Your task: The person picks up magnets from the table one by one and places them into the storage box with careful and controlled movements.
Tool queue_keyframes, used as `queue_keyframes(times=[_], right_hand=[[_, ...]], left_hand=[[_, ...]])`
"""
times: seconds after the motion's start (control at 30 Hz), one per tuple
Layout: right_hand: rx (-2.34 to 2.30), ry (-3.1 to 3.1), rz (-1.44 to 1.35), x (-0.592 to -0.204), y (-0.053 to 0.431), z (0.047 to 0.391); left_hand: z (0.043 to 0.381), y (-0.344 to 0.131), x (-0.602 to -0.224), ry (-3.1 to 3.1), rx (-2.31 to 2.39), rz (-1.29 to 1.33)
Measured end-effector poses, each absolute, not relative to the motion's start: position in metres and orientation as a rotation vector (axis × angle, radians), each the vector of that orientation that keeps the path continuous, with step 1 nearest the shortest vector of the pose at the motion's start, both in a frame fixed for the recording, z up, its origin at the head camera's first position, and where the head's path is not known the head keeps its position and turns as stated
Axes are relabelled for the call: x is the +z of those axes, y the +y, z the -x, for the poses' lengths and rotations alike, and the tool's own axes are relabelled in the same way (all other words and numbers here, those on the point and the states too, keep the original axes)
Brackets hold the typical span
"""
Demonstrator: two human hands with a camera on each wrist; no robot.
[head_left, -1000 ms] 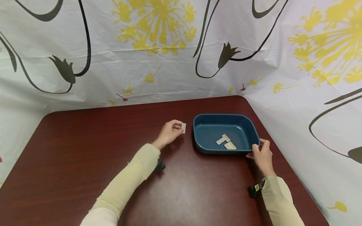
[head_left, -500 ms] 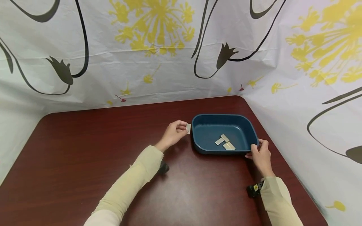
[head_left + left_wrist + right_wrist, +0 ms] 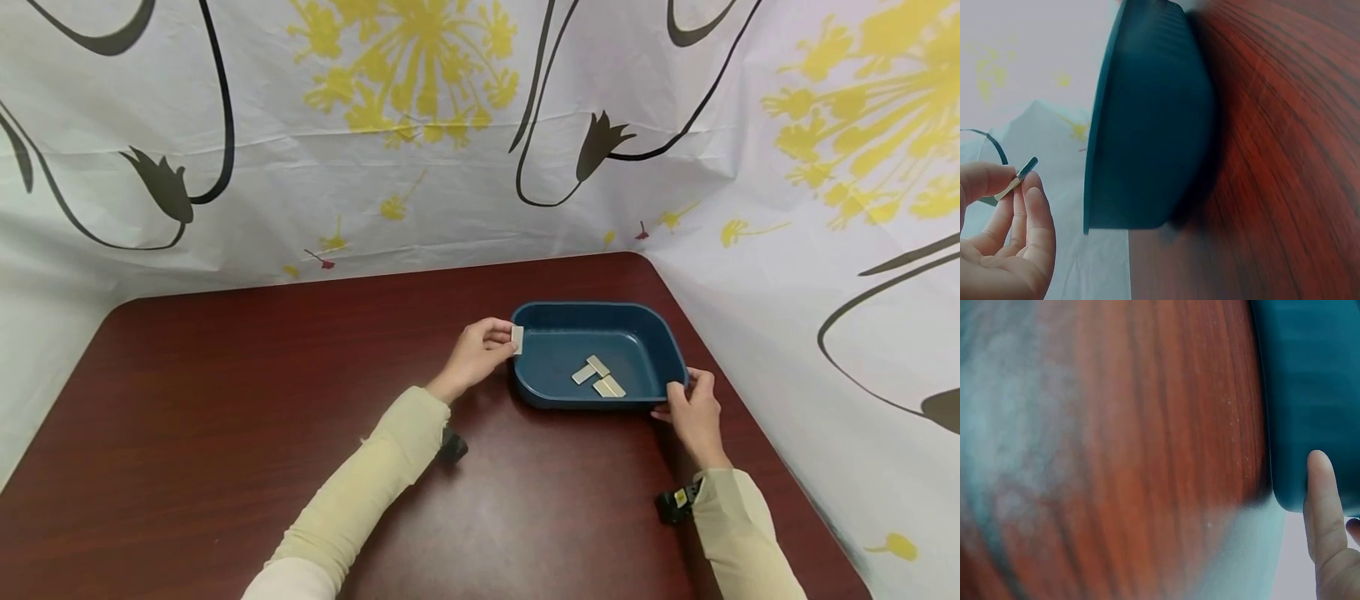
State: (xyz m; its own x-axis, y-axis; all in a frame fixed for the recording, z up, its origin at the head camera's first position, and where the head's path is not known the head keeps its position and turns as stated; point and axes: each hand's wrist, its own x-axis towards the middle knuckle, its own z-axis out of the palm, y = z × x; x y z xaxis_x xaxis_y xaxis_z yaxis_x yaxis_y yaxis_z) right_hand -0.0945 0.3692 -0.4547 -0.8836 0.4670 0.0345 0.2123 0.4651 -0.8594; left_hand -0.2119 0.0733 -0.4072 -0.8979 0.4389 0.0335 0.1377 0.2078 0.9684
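A blue tray with raised walls stands toward the right of the table in the head view, and several small pale rectangular tiles lie inside it. My left hand pinches another such tile between thumb and fingers, at the tray's left rim. In the left wrist view this tile appears edge-on, thin, with a gold-coloured side. At the tray's near right corner my right hand holds the rim, thumb on top. The right wrist view shows a finger against the tray's outer wall.
The dark red wooden table has rounded far corners. A flower-printed white sheet hangs behind it and along the right side. Dark wrist cameras sit on both wrists.
My left hand has moved right with its tile, from beside the tray to its left rim. The right hand keeps its hold on the tray's corner.
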Motion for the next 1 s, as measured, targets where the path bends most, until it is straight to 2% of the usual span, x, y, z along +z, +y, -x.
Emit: queue_keyframes(times=[1.0], right_hand=[[1.371, -2.452, 0.567, -0.455, 0.369, 0.094]], left_hand=[[0.211, 0.126, -0.404, 2.247, 1.629, -0.546]])
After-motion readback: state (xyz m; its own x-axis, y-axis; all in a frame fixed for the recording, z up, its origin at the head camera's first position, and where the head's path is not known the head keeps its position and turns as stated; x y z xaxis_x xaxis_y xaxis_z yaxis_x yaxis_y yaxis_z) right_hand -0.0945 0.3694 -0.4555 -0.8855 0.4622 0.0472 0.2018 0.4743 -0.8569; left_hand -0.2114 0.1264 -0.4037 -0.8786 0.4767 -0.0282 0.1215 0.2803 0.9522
